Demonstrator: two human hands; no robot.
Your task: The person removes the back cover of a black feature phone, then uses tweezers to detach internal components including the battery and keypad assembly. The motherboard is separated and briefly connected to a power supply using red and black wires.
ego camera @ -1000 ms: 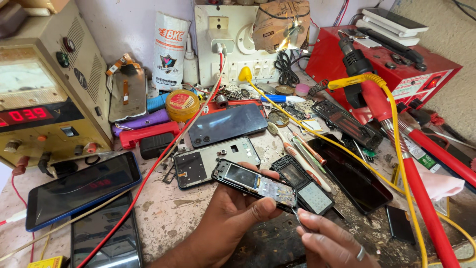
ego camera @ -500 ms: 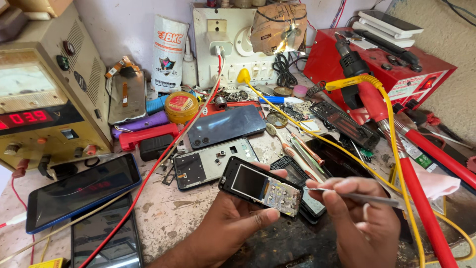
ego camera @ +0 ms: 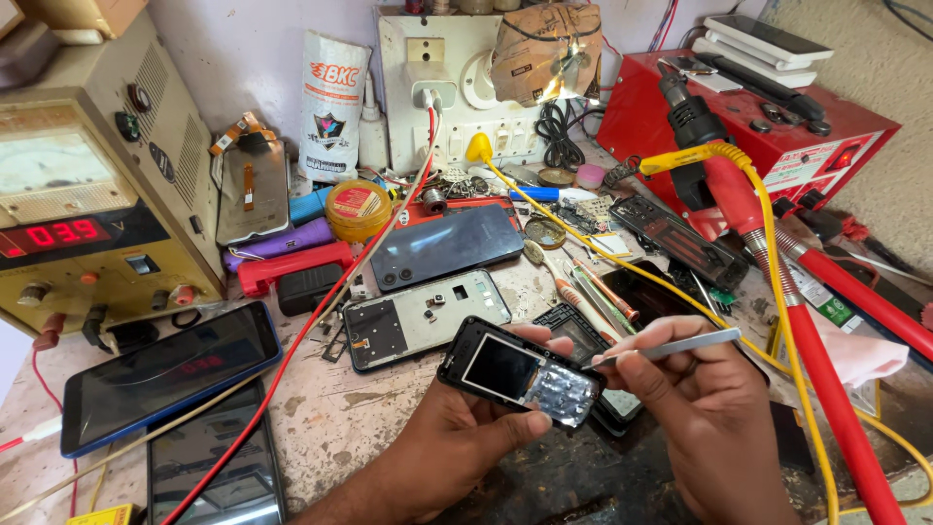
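Head view: the left hand (ego camera: 457,437) grips a small keypad phone (ego camera: 520,372) by its edges, thumb along the near side and fingers behind, tilting its screen and bare keypad up toward the camera, just above the bench. The right hand (ego camera: 714,413) pinches metal tweezers (ego camera: 671,346) like a pen, tip at the phone's right end, seemingly so it can work at the edge.

The bench (ego camera: 360,418) is worn, stained and crowded. A blue phone (ego camera: 170,374) lies at the left, an opened phone frame (ego camera: 425,318) just behind the hands, a dark back cover (ego camera: 447,245) beyond it. A power supply (ego camera: 87,194) with red digits stands far left, a red wire (ego camera: 321,311) crossing the top. A red station (ego camera: 748,126) sits at the right, against a pale wall.
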